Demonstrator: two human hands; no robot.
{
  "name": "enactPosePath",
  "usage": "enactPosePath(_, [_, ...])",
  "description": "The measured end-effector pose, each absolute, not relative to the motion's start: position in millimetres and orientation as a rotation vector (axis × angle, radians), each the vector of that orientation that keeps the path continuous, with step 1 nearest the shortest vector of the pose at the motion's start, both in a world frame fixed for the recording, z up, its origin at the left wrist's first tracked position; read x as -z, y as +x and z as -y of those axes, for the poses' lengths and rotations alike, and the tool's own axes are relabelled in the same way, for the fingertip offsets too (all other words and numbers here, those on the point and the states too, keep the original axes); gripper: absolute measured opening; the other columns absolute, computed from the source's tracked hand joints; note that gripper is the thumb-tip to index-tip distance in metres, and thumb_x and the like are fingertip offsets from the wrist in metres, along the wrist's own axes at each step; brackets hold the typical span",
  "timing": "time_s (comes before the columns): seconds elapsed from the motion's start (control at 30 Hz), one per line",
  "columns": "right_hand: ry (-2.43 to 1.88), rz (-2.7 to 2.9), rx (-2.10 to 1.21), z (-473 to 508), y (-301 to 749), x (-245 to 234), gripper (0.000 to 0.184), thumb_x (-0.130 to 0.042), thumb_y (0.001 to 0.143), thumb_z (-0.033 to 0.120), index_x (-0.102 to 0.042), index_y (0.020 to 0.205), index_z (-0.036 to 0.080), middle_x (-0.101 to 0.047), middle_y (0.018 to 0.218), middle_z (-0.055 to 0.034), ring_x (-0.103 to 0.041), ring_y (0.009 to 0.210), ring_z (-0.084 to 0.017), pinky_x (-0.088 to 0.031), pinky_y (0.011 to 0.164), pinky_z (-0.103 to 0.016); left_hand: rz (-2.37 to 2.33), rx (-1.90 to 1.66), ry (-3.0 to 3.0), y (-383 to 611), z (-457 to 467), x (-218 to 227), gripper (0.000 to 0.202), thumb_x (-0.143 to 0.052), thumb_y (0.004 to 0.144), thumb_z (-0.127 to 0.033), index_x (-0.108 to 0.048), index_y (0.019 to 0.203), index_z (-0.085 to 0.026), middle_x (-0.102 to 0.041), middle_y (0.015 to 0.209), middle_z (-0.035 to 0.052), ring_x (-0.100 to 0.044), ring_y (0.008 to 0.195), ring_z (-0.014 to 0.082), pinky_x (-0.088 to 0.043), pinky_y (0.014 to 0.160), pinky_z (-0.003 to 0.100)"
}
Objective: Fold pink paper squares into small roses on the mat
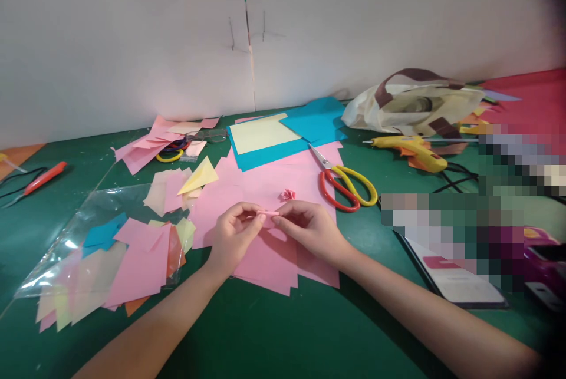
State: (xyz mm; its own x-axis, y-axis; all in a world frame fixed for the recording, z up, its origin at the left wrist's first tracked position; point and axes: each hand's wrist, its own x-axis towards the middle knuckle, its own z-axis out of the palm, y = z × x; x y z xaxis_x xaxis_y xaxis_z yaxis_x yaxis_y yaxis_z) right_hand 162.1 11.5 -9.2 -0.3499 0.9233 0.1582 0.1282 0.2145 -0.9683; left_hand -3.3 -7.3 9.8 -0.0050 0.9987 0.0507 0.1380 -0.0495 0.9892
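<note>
Between my two hands a small strip of pink paper (pixel 267 213) is pinched, narrow and folded or rolled. My left hand (pixel 236 234) grips its left end with thumb and fingers. At the right end, the thumb and index finger of my right hand (pixel 312 228) close on it. Just beyond the strip lies a small crumpled pink paper piece (pixel 288 194). Pink paper sheets (pixel 269 264) spread over the table beneath both hands. Scissors (pixel 329 175) with one red and one yellow handle rest on the sheets' right edge, blades slightly apart.
Left are a clear plastic bag (pixel 57 249) with coloured paper scraps (pixel 144 264) and a red-handled tool (pixel 46 177). Blue sheets (pixel 316 119) lie at the back. Rightward are a yellow glue gun (pixel 409 149), a cream bag (pixel 367 108) and a tablet-like device (pixel 469 279), partly blurred out.
</note>
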Motion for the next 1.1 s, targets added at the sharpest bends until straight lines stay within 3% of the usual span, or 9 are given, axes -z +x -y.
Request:
enactPosePath(0.3, [-1.022, 1.731, -1.158, -11.2, 160.4, 8.4, 0.014, -0.057, 0.083, 0.025, -0.068, 0.080, 0.017, -0.071, 0.077, -0.0048, -0.064, 0.071, -0.015, -0.051, 0.067, -0.030, -1.321, -1.134, 1.322, -2.5, 7.8, -13.6, 0.011, -0.068, 0.072, -0.027, -0.068, 0.071, -0.017, -0.068, 0.073, 0.0040, -0.066, 0.072, 0.0179, -0.057, 0.068, 0.030])
enactPosePath(0.57, [-1.006, 1.692, -1.145, -9.1, 160.8, 8.2, 0.016, -0.059, 0.083, 0.031, -0.068, 0.080, 0.018, -0.072, 0.078, -0.0047, -0.066, 0.071, -0.016, -0.052, 0.066, -0.029, -1.343, -1.167, 1.406, -4.3, 6.3, -8.4, 0.011, -0.068, 0.071, -0.026, -0.069, 0.066, -0.017, -0.069, 0.068, 0.0040, -0.065, 0.069, 0.0179, -0.054, 0.070, 0.030])
enactPosePath(0.97, [-1.062, 1.741, -1.011, -8.8, 160.0, 9.2, 0.014, -0.050, 0.084, 0.017, -0.061, 0.074, 0.018, -0.068, 0.073, -0.0037, -0.063, 0.071, -0.016, -0.049, 0.068, -0.030, -1.355, -1.090, 1.366, -2.8, 7.1, -8.9, 0.007, -0.070, 0.069, -0.025, -0.071, 0.070, -0.017, -0.073, 0.074, 0.0052, -0.068, 0.074, 0.0190, -0.056, 0.071, 0.030])
enactPosePath(1.1, [-1.067, 1.773, -0.966, -8.1, 159.0, 9.3, 0.015, -0.048, 0.083, 0.014, -0.060, 0.074, 0.018, -0.068, 0.073, -0.0037, -0.063, 0.070, -0.016, -0.049, 0.067, -0.030, -1.365, -1.080, 1.394, -3.2, 6.9, -4.1, 0.010, -0.070, 0.069, -0.025, -0.070, 0.074, -0.017, -0.073, 0.076, 0.0055, -0.067, 0.070, 0.0180, -0.056, 0.064, 0.029])
